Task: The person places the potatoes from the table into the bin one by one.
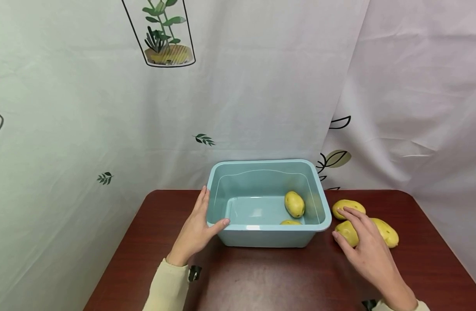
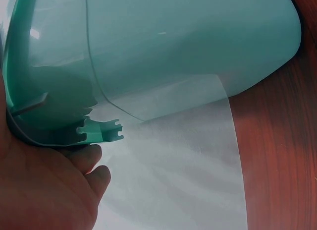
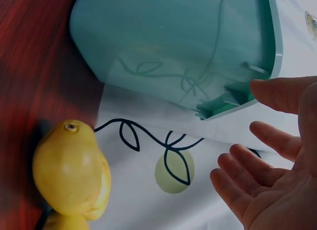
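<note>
A light blue plastic bin (image 1: pixel 257 237) stands on the table. My left hand (image 1: pixel 193 231) holds its front left corner, thumb over the front rim and fingers along the left side. From the left wrist, fingertips (image 2: pixel 88 158) show curled beneath the rim. Inside the bin, one yellow mango (image 1: pixel 294 204) lies at the right, and another mango (image 1: pixel 291 222) is mostly hidden by the front wall. Right of the bin, my right hand (image 1: pixel 372 252) hovers with spread fingers over a mango (image 1: pixel 347 233), which it partly covers. Beside that lie a mango (image 1: pixel 386 233) and a farther mango (image 1: pixel 348 207).
The dark red wooden table (image 1: pixel 257 280) has rounded back corners. Directly behind it hangs a pale cloth (image 1: pixel 261 108) printed with leaves and plants. Close to the right side of the bin sit the loose mangoes.
</note>
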`<state>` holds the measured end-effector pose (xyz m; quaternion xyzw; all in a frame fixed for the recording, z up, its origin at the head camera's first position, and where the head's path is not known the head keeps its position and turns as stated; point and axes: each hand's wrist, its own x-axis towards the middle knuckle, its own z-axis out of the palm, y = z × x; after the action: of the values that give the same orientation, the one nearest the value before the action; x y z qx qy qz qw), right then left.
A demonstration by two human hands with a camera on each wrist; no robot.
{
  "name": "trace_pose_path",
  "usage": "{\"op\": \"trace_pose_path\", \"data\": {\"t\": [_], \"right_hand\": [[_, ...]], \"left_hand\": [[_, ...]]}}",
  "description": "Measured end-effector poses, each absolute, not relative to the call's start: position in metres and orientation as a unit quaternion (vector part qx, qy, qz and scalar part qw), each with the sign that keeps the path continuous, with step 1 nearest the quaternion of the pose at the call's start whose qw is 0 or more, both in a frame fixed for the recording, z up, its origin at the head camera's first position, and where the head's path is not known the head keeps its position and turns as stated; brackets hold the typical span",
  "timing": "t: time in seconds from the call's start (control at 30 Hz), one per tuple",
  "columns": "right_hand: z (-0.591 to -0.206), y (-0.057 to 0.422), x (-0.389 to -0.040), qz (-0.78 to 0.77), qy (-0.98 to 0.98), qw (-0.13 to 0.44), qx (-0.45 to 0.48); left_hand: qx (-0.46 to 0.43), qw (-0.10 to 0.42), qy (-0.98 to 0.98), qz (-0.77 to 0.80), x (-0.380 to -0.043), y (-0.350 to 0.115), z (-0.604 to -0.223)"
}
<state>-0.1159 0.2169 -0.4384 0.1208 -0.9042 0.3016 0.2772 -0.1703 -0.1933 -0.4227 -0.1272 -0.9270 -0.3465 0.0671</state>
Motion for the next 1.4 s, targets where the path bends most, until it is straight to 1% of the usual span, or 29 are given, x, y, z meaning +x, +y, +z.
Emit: {"op": "trace_pose_path", "data": {"t": [0.13, 0.43, 1.03, 1.4], "right_hand": [[-0.442, 0.219, -0.116, 0.300, -0.907, 0.270, 0.117], [-0.452, 0.225, -0.119, 0.297, -0.905, 0.277, 0.124], [-0.463, 0.234, -0.122, 0.294, -0.916, 0.252, 0.103], [-0.473, 0.240, -0.126, 0.289, -0.917, 0.253, 0.107]], "left_hand": [[-0.126, 0.067, -0.927, -0.347, -0.170, -0.193, -0.423], [-0.126, 0.070, -0.928, -0.344, -0.170, -0.194, -0.424], [-0.125, 0.072, -0.928, -0.342, -0.171, -0.194, -0.426], [-0.122, 0.070, -0.928, -0.345, -0.172, -0.194, -0.425]]}}
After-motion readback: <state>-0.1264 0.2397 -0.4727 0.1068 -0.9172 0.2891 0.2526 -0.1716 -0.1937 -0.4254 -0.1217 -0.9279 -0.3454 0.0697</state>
